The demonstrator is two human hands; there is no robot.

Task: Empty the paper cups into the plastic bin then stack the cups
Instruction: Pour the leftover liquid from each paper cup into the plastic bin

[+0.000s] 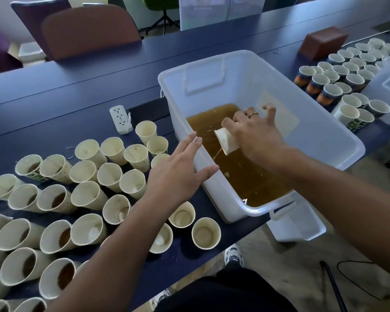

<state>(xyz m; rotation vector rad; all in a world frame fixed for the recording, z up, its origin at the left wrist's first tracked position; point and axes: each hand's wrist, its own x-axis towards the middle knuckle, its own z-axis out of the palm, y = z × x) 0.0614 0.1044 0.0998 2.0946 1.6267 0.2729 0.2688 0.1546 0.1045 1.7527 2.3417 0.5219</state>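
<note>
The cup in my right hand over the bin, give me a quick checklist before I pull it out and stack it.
1. Tilted cup is over the plastic bin, not the table: ok.
2. Cup finished draining: not ok, a thin stream is running from its rim into the brown liquid.
3. Right hand grips the cup securely: ok, fingers wrap its base.
4. Left hand free to take the next cup: ok, it is open, with its fingertips at the bin's near rim.
5. Bin has room for more: ok, the liquid sits low in it.
6. A stack to add this cup to: cannot tell, none is visible among the cups on the left.
</note>
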